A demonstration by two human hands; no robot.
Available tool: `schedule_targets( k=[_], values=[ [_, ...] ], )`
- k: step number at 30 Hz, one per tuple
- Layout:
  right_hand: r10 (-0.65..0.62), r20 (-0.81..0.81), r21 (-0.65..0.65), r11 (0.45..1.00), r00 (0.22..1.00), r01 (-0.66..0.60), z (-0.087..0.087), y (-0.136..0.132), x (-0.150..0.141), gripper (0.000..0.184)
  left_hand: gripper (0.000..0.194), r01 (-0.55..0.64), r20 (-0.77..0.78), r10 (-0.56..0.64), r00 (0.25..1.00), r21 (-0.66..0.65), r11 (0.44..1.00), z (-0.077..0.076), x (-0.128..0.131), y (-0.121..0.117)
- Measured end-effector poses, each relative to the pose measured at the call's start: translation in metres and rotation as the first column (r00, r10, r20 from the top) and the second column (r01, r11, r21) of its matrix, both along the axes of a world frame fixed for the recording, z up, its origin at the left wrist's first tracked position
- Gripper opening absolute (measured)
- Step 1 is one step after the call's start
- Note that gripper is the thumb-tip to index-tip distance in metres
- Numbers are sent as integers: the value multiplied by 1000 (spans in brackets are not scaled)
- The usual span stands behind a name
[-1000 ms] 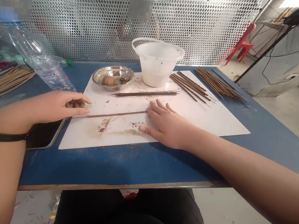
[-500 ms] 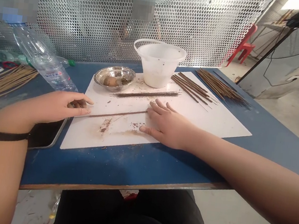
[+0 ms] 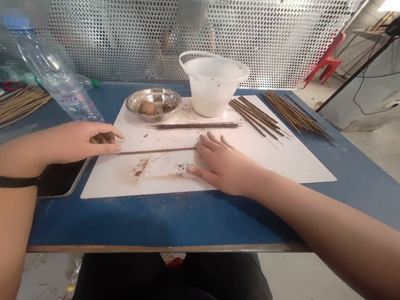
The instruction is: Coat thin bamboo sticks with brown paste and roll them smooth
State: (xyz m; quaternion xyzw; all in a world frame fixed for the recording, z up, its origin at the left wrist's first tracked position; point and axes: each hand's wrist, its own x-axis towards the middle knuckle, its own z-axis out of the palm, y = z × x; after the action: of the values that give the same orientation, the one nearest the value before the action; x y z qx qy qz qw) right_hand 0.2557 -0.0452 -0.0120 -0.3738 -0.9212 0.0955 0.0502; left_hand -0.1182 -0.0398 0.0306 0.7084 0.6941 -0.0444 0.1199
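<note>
Seen from the head camera, the person's left hand (image 3: 89,138) rests at lower left of the white board (image 3: 285,164), half closed, its fingers curled over a small dark brown lump (image 3: 100,138); whether it grips the lump firmly cannot be told. The right hand (image 3: 223,164) lies open and flat on the board, palm down and fingers spread, just beside the thin brown stick (image 3: 156,151). That stick lies across the board between the two hands, its left end running toward the left hand. Above it on the board lies a row of thin dark sticks (image 3: 193,125), with a metal bowl (image 3: 152,103) holding a lump of brown paste (image 3: 147,109) to the left and a white plastic bucket (image 3: 210,86) at top centre. More brown sticks (image 3: 254,118) lie at the board's upper right, and another pile (image 3: 298,115) sits on the blue table (image 3: 176,229) beyond it. Pale sticks (image 3: 6,108) and a plastic water bottle (image 3: 59,81) lie at upper left, and a phone (image 3: 61,177) sits under the left forearm. A perforated metal screen (image 3: 127,26) stands behind the table.
</note>
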Motion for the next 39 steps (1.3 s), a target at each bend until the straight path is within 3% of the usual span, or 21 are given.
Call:
schedule_targets(
  k=[6, 13, 20, 24, 27, 31, 34, 36, 39],
  values=[
    [56, -90, -8, 998, 994, -56, 3, 6, 9, 75, 76, 1, 48, -2, 999, 11, 1000, -2, -5, 2],
    [-80, -123, 128, 987, 989, 95, 11, -4, 7, 54, 69, 0, 16, 0, 1000, -55, 999, 1, -8, -1],
    [-2, -71, 78, 997, 997, 7, 1, -10, -1, 73, 47, 52, -4, -52, 999, -111, 993, 0, -17, -2],
    [28, -43, 29, 999, 999, -27, -3, -8, 1, 92, 46, 68, -2, -68, 998, -91, 994, -1, -16, -1],
    [30, -31, 33, 999, 999, -29, -4, -11, 3, 93, 47, 47, -15, -49, 999, -116, 992, 2, -13, -3],
    [-2, -39, 97, 995, 999, 6, -5, -18, 3, 81, 36, 69, 31, -65, 997, -143, 987, 4, -9, -5],
    [-70, -90, 138, 987, 993, 82, -6, -16, 2, 56, 30, 94, 66, -87, 994, -121, 988, 3, -6, -6],
    [-126, -185, 168, 973, 975, 158, -6, -8, 3, 34, 28, 101, 79, -92, 993, -119, 988, 1, -5, -7],
    [-165, -382, 190, 949, 909, 252, -4, 7, 8, 23, 28, 117, 86, -106, 991, -134, 984, 0, -5, -8]
  ],
)
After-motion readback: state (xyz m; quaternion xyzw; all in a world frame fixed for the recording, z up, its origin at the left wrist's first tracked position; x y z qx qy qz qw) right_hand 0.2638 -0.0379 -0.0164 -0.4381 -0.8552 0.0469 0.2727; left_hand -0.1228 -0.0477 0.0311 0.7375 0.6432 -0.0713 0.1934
